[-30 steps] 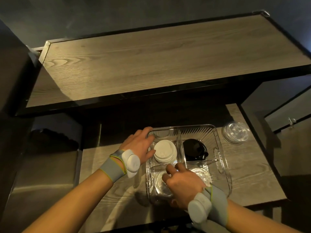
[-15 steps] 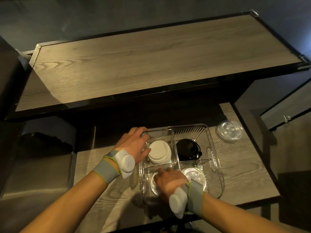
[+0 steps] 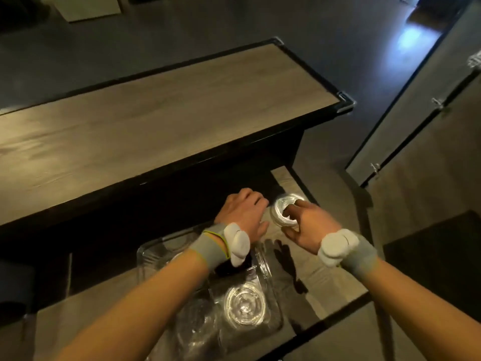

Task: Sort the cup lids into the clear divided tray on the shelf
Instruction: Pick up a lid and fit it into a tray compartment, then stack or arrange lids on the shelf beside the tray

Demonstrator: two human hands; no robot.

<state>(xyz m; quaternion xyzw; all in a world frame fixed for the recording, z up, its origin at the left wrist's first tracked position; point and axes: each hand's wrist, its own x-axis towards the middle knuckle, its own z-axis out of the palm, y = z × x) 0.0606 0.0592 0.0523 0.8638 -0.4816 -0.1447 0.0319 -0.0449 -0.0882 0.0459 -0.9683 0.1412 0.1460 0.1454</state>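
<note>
A stack of clear cup lids [image 3: 283, 210] stands on the lower shelf, right of the clear divided tray [image 3: 265, 264]. My right hand [image 3: 309, 225] grips this stack, index finger on top and thumb at its near side. My left hand [image 3: 243, 214] hovers just left of the stack with its fingers curled, and I cannot tell whether it touches it. In the tray's near right compartment lies a clear lid [image 3: 244, 304]. My left forearm hides the tray's far compartments, apart from a sliver of black lid [image 3: 226, 268].
The lower wooden shelf [image 3: 320, 277] has a black front edge. An upper wooden shelf [image 3: 161, 118] overhangs the back of it. Grey cabinet doors [image 3: 421, 142] stand to the right. Dark floor lies beyond.
Both hands left the tray and moved right to the clear lid stack. My right hand has taken hold of it. The view has swung to the right.
</note>
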